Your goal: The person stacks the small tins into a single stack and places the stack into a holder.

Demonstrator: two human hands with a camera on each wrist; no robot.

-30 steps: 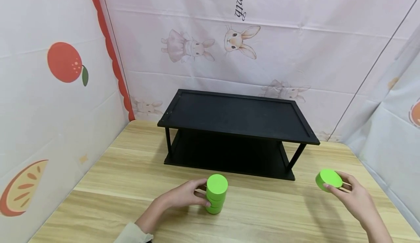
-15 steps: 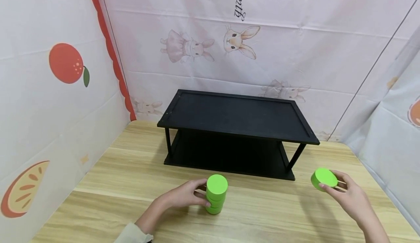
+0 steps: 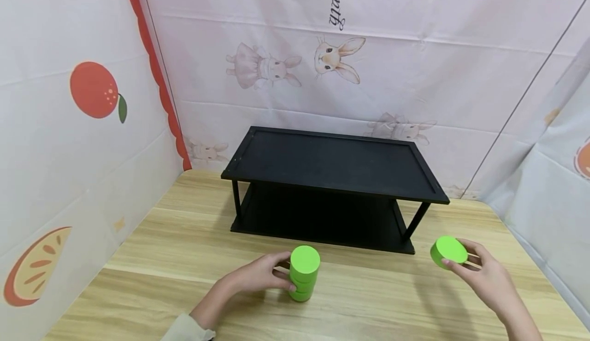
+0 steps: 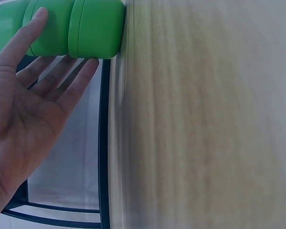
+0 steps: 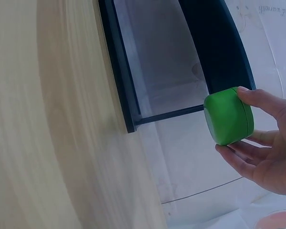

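Note:
Three squat round green tins (image 3: 304,260) stand stacked on the table in front of the black rack. From the left side my left hand (image 3: 262,273) holds the stack, thumb on the near face and fingers behind. In the left wrist view the thumb lies on one of the tins (image 4: 50,28), and seams show around them. At the right my right hand (image 3: 489,274) pinches another green tin (image 3: 449,250) above the table, between thumb and fingers. A thin lid seam shows on this tin (image 5: 229,117) in the right wrist view.
A black two-tier rack (image 3: 332,164) stands at the back of the wooden table (image 3: 369,300), nothing on its top. Printed cloth (image 3: 276,18) with rabbits hangs behind it, and more cloth (image 3: 41,141) with fruit prints hangs at the left.
My right hand has moved a little to the left with its green tin, towards the stack. My left hand and the stack stay where they were.

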